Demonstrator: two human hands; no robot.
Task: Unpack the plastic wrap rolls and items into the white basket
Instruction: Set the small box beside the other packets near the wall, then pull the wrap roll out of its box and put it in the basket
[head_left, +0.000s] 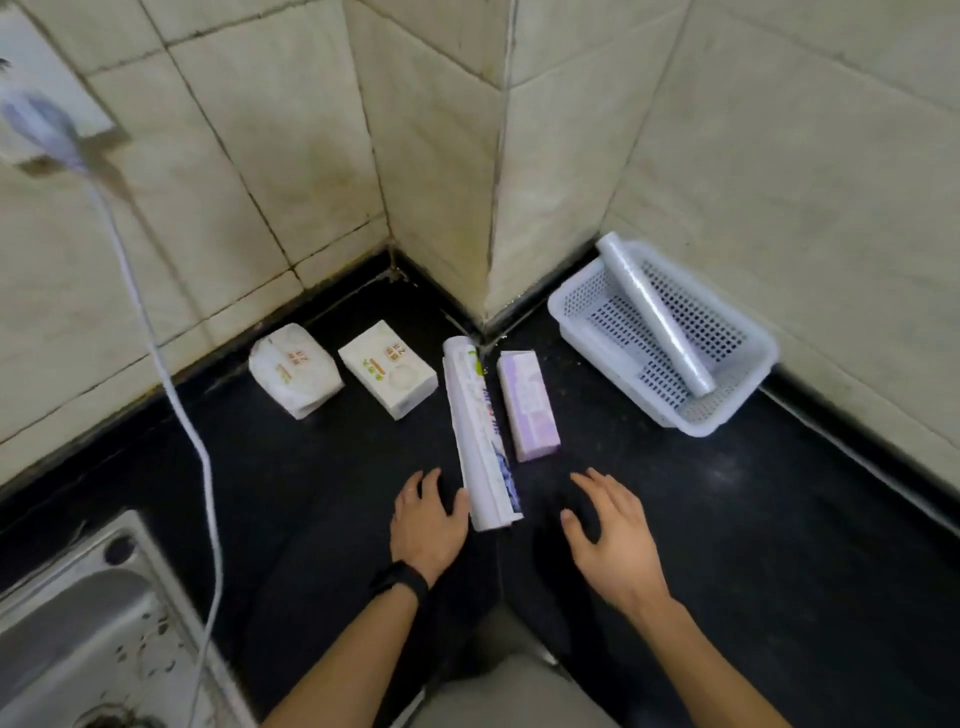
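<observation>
black counter (675, 519) | basket (748, 358): 1 roll (660, 317) | wrapped roll (480, 436), purple box (527, 405), 2 packs (295, 370) | left hand (426, 525), right hand (613, 535) spread, empty

Your left hand (427, 525) touches the near end of the boxed wrap roll (480, 436), which runs away from your fingertips toward the wall corner. Just right of it lies a shorter box (527, 405). Beyond your left fingers, further left, sit two soft packs (387, 375) side by side. Your right hand (610, 540) hovers apart (touching nothing); far beyond its fingers stands the basket (748, 400), one bare roll (657, 317) lying in it.
</observation>
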